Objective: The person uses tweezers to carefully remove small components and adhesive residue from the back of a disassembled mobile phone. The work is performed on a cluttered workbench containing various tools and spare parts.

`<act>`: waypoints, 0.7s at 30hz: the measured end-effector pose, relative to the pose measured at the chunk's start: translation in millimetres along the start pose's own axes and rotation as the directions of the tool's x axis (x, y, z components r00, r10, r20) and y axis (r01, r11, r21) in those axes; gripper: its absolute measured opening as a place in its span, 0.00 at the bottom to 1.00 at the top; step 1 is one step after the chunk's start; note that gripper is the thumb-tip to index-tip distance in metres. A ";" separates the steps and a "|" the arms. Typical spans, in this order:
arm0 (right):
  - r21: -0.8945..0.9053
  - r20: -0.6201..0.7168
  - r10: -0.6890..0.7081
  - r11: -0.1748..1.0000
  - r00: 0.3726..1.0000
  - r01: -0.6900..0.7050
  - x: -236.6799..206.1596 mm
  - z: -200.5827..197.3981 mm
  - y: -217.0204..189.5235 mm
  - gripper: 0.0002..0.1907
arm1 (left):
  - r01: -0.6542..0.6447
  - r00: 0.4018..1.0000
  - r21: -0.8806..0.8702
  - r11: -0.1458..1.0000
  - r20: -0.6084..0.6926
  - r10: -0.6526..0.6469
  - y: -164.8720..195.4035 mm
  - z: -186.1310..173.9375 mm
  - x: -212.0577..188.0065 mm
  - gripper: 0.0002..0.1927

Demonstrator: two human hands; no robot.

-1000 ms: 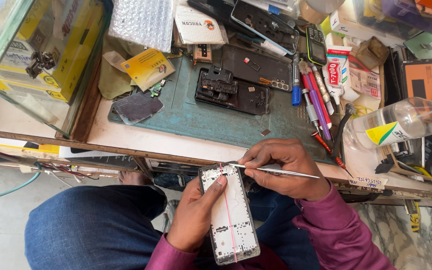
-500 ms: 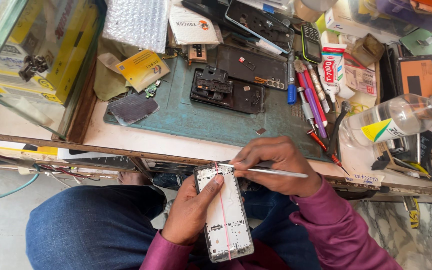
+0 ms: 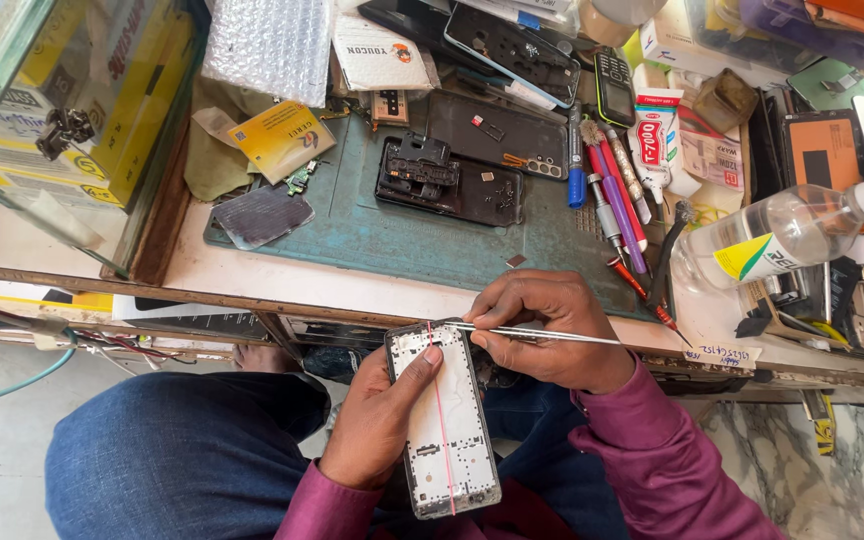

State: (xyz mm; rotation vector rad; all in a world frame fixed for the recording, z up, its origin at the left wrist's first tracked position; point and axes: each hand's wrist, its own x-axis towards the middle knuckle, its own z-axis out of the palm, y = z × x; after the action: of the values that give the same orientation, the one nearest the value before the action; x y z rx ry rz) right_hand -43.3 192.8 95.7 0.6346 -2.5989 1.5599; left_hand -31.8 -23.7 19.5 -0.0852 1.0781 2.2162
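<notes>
The left hand (image 3: 377, 425) holds a phone frame (image 3: 442, 420) tight. The right hand (image 3: 547, 330) pinches thin tweezers (image 3: 542, 334) at its far end.

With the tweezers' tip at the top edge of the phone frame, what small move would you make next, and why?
Probably slide the tweezers along the phone frame top edge: the right hand has their tip there, and the left hand steadies it.

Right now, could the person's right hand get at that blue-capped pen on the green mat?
Probably yes: the right hand sits just below the mat's edge, with bare mat up to the blue-capped pen. It holds tweezers, though.
</notes>
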 end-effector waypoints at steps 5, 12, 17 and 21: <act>-0.110 0.038 -0.080 0.990 0.996 0.084 3.0 -3.1 -1.7 0.09 | -0.009 1.000 -0.027 1.000 0.013 0.009 -2.2 -0.5 1.2 0.16; -0.125 0.087 -0.106 0.985 0.990 0.117 6.9 -6.0 -3.3 0.09 | -0.022 1.000 -0.042 0.999 0.019 0.023 -6.5 -3.5 3.1 0.14; -0.122 0.108 -0.103 0.986 0.989 0.116 8.0 -5.9 -2.7 0.10 | -0.012 1.000 -0.036 0.999 0.013 0.012 -6.7 -3.9 3.7 0.15; -0.054 0.120 -0.094 0.993 0.988 0.101 8.3 -2.5 -0.8 0.08 | -0.004 1.000 -0.051 0.999 0.003 0.004 -5.4 -4.2 3.9 0.14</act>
State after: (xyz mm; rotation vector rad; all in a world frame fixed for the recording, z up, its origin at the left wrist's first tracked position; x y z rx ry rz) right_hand -51.0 191.9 99.6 0.8594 -2.6401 1.4533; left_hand -32.6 -22.3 11.8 -0.1021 1.0208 2.2472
